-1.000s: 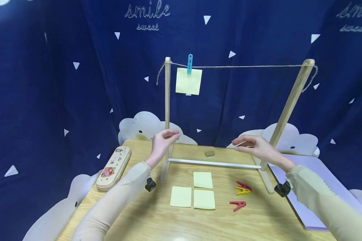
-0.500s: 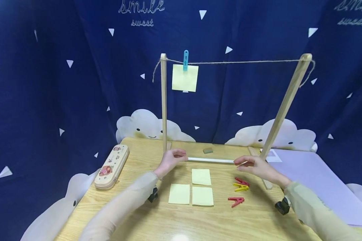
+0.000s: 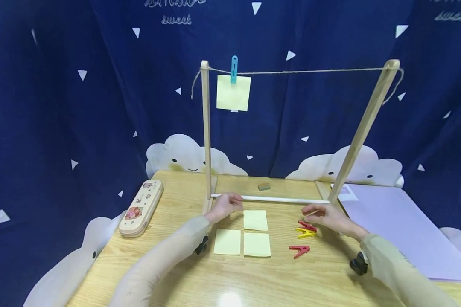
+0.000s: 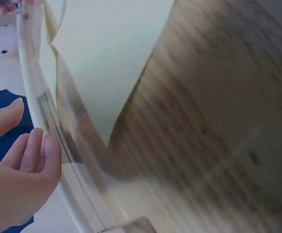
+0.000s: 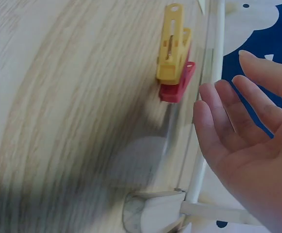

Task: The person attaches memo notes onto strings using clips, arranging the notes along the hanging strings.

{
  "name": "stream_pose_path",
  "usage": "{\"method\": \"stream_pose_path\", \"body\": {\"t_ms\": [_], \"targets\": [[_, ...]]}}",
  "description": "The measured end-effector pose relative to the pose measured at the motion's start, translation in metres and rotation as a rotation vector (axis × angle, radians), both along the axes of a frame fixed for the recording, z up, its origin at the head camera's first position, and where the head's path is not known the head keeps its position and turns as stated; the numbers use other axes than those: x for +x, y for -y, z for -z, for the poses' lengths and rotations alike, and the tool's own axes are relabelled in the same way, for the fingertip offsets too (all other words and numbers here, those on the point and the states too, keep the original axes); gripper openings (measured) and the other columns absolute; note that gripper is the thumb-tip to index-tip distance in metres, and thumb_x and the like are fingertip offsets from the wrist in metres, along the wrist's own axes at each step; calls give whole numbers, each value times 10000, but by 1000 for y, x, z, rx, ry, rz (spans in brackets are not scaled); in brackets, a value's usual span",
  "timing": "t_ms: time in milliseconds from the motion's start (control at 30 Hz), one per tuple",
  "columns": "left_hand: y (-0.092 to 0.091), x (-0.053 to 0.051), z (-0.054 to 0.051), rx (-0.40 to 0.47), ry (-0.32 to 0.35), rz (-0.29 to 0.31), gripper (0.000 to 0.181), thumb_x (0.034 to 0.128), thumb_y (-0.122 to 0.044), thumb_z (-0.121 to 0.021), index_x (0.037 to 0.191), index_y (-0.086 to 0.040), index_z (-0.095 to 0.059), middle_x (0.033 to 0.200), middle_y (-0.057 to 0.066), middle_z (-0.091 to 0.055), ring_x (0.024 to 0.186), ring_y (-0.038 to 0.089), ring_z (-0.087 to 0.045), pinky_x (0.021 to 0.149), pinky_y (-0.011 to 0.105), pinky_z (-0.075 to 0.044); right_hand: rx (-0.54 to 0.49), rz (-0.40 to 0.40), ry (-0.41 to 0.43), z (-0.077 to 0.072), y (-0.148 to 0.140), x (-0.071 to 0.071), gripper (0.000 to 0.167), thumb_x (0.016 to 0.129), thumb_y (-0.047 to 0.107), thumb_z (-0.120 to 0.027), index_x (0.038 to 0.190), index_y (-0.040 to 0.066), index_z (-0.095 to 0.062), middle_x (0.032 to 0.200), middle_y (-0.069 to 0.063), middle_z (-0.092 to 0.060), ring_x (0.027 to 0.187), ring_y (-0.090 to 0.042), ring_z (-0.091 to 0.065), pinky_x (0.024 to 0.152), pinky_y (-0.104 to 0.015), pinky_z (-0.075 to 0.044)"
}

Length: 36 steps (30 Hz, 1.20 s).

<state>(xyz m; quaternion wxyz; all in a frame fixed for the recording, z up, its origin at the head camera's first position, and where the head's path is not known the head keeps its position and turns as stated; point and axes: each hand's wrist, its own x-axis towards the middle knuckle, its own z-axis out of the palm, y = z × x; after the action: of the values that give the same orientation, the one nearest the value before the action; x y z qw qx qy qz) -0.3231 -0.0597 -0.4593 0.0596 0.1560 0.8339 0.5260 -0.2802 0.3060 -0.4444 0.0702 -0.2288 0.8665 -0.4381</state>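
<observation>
My left hand [image 3: 226, 205] hovers near the upper yellow sticky note [image 3: 255, 220], its fingers loosely bent with nothing between them. Two more sticky notes lie in front, a left one [image 3: 227, 241] and a right one [image 3: 257, 244]. Over on the right, my right hand [image 3: 328, 216] is empty, thumb and fingers apart, just above a yellow clothespin [image 3: 306, 233] and a red clothespin [image 3: 307, 225]. Another red clothespin [image 3: 300, 250] lies closer to the front. The right wrist view shows the yellow clothespin [image 5: 171, 46] apart from the fingertips.
A wooden frame with posts [image 3: 207, 132] and a white crossbar [image 3: 276, 199] carries a string [image 3: 311, 71]. A blue clothespin [image 3: 234, 68] holds a sticky note [image 3: 232, 94] on it. Also here are a pencil case [image 3: 141, 209], an eraser-like block [image 3: 264, 186] and a purple sheet [image 3: 399, 234].
Both hands have come down from beside the posts toward the tabletop, the left toward the notes and the right toward the clothespins. The head view has tilted slightly downward.
</observation>
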Motion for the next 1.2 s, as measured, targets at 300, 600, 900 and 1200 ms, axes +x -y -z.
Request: {"method": "stream_pose_path", "body": {"t_ms": [300, 600, 900, 1200], "targets": [[-7, -5, 9, -118, 4, 20, 362, 819, 1, -748, 1154, 99, -653, 1078, 231, -708, 958, 288, -673, 836, 309, -574, 23, 17, -17, 13, -4, -4, 341, 925, 160, -692, 1172, -70, -645, 1163, -267, -684, 917, -29, -681, 765, -180, -554], [-17, -7, 11, -216, 38, -17, 310, 775, -20, -804, 1051, 58, -687, 913, 121, -679, 780, 112, -558, 740, 221, -519, 48, 39, 9, 16, -8, -4, 362, 918, 194, -703, 1188, -43, -649, 1141, -215, -711, 902, 11, -679, 766, -187, -555], [-19, -4, 12, -264, -1, -23, 234, 768, -38, -817, 949, 40, -691, 804, 40, -622, 671, 79, -496, 643, 166, -441, 64, 67, -18, 17, -8, -2, 339, 910, 196, -715, 1160, -28, -670, 1130, -201, -716, 913, 21, -665, 772, -174, -550], [-20, -6, 13, -278, -25, -21, 237, 774, -54, -816, 951, 28, -681, 826, 65, -636, 700, 93, -486, 640, 182, -417, 94, 39, -16, 15, -8, -2, 318, 924, 191, -695, 1172, -7, -669, 1129, -180, -723, 921, 32, -654, 769, -176, -545]]}}
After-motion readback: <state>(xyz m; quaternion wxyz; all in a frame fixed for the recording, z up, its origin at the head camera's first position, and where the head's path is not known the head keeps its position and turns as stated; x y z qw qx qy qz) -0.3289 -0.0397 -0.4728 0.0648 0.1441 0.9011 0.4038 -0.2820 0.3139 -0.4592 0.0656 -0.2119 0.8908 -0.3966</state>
